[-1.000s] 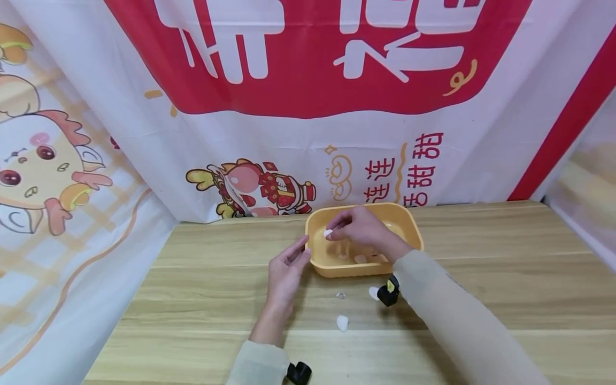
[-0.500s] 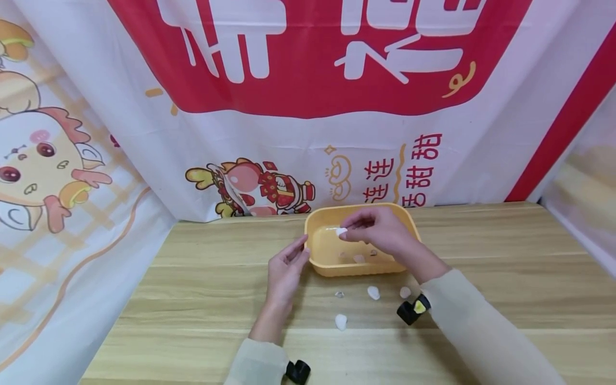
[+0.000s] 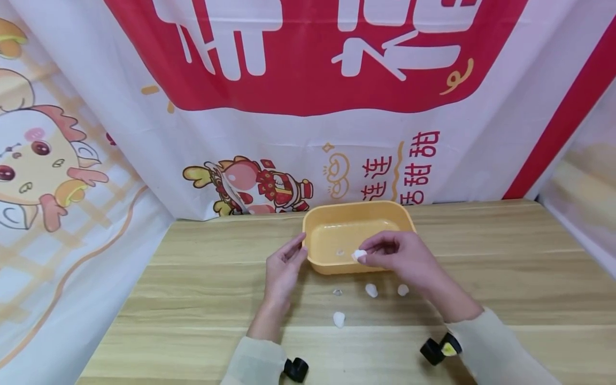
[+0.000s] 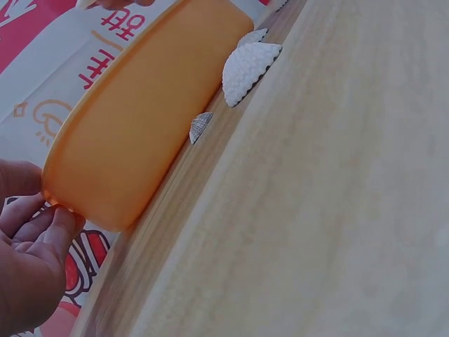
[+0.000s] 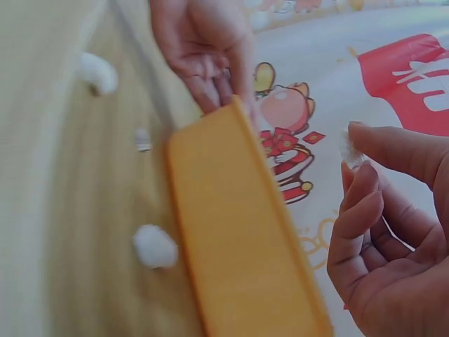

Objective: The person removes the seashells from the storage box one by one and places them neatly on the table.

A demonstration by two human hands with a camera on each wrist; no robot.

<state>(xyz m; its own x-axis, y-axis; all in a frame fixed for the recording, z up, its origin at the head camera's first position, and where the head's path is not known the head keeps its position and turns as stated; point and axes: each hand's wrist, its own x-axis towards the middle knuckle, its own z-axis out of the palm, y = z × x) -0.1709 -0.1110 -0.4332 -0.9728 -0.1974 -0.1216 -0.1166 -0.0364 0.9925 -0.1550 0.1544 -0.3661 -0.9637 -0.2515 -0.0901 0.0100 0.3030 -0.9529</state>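
In the head view my right hand (image 3: 409, 262) pinches a small white seashell (image 3: 358, 254) between thumb and fingertips. The shell is raised over the near side of a yellow plastic basin (image 3: 356, 269). The right wrist view shows this seashell (image 5: 350, 150) at the fingertips, with the other fingers curled. At the basin's left end, my left hand (image 3: 282, 272) holds the rim, thumb and fingers meeting at the corner in the left wrist view. Inside the basin lies a pale shell (image 3: 340, 252); my right hand hides part of the interior.
Several shells lie on the wooden table (image 3: 207, 299) in front of the basin, among them a white shell (image 3: 339, 320), a small grey ribbed shell (image 4: 200, 128) and a scalloped white shell (image 4: 247, 70). Behind the basin hangs a printed cloth (image 3: 289, 133).
My right hand has moved right and toward the body, carrying the shell from the basin's left side to above its near rim. My left hand stays at the corner.
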